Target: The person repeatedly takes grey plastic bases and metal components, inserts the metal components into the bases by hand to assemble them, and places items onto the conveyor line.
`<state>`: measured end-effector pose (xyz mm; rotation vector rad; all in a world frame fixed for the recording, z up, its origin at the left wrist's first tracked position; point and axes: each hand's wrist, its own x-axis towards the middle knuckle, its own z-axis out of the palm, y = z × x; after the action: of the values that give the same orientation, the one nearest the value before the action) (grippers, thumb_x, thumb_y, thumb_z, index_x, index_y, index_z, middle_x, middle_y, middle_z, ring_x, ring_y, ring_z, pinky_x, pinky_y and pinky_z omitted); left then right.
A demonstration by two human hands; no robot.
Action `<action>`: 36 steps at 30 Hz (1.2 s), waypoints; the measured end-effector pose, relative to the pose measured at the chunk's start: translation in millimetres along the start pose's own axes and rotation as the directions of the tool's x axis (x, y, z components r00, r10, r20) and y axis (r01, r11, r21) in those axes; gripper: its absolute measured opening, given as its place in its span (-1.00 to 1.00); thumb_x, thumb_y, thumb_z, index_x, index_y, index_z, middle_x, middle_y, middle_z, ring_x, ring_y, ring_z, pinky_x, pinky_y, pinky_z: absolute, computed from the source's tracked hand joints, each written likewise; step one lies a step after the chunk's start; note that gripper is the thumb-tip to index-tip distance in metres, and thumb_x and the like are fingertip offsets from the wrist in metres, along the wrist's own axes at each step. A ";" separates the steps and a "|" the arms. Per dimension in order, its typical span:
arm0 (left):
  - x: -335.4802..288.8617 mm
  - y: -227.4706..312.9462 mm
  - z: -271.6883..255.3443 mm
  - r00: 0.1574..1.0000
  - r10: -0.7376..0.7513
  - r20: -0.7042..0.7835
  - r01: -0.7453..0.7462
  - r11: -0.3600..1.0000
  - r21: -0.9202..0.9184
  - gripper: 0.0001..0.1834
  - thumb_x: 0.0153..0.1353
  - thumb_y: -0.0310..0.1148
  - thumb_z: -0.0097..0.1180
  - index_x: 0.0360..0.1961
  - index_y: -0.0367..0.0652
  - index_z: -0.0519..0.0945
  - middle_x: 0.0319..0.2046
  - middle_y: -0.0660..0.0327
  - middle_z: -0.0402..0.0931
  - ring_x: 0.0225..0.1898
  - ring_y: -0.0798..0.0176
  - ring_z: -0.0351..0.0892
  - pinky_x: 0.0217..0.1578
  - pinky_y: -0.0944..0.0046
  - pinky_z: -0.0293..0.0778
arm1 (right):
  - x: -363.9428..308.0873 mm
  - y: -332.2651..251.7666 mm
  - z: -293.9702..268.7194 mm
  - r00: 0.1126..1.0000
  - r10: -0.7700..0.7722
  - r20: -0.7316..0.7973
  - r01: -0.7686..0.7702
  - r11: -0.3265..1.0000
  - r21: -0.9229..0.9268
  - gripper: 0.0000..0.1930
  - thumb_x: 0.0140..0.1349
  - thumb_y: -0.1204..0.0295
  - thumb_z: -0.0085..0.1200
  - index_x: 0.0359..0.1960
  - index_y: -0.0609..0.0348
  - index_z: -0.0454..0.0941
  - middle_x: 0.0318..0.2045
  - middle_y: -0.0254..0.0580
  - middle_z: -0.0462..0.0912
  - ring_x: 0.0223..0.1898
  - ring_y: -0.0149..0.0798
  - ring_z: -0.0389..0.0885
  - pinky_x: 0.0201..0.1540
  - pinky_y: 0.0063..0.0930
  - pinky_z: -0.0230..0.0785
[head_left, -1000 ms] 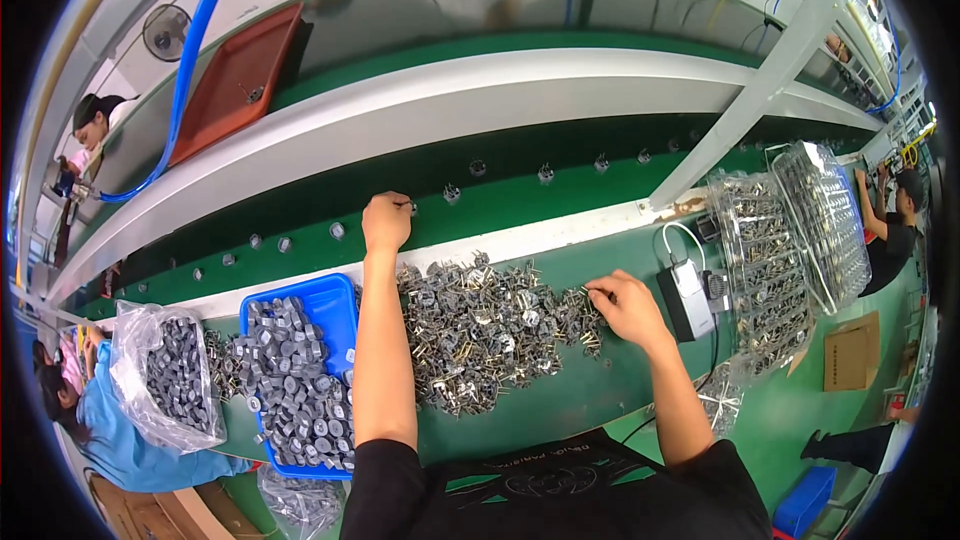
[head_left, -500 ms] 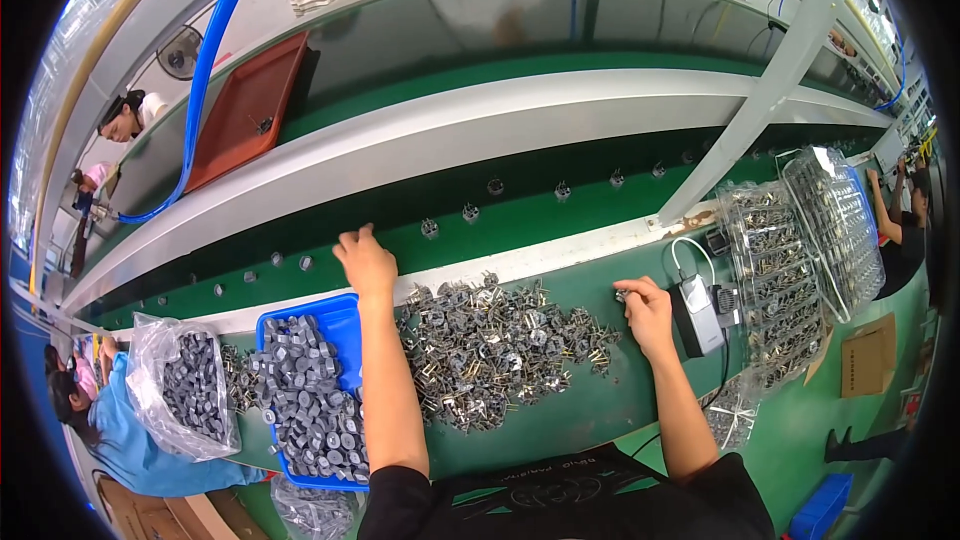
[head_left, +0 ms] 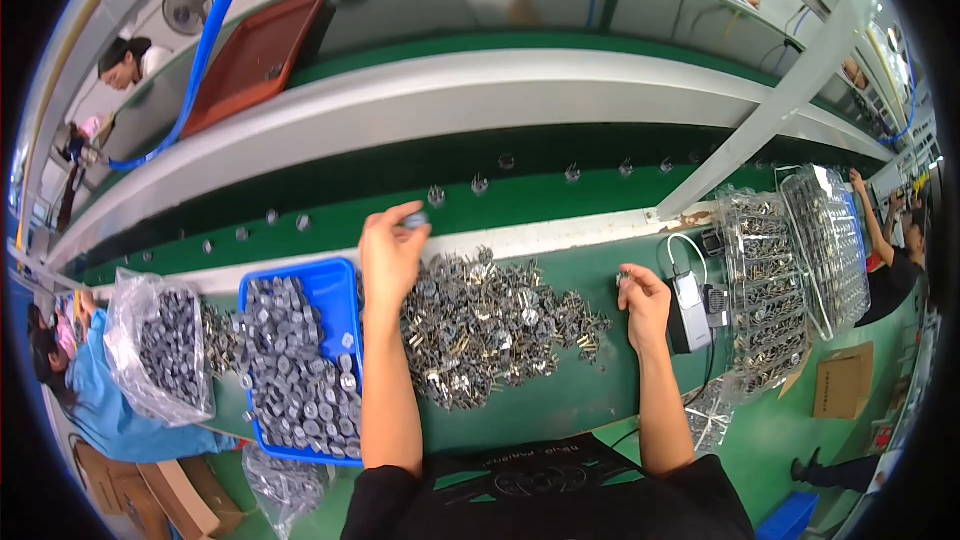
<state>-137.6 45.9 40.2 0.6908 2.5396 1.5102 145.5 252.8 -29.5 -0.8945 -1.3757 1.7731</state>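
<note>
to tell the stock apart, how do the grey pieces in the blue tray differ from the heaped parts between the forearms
The grey pieces are stubby and plain; the heaped parts bristle with shiny metal prongs. The grey pieces sit in the blue tray, while the heaped parts lie loose on the green tabletop. Both are jumbled.

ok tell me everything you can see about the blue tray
The blue tray is shallow and glossy, plastic-looking, roughly rectangular with rounded corners and a raised rim. It lies right way up on the green table, left of the left forearm, its near end by the table's front edge. Small grey pieces, many round, are heaped over most of it; its far right part is largely bare. Whether the forearm touches the rim is unclear.
</note>
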 end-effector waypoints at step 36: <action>-83.7 28.5 -16.9 0.971 0.080 0.224 -0.031 0.977 -0.212 -0.75 0.11 -0.61 0.22 -0.15 -0.20 0.70 -0.29 0.20 0.48 -0.44 0.39 0.55 -0.35 0.44 0.46 | -38.7 -59.6 93.3 0.733 -0.369 0.571 0.667 0.552 -0.500 -0.70 0.09 0.65 0.12 -0.10 0.19 0.61 -0.31 -0.14 0.59 -0.35 -0.09 0.62 -0.30 -0.33 0.51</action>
<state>-59.1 7.5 61.6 0.8575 2.1738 1.5795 92.6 185.2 50.5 -0.3338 -2.3729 0.9610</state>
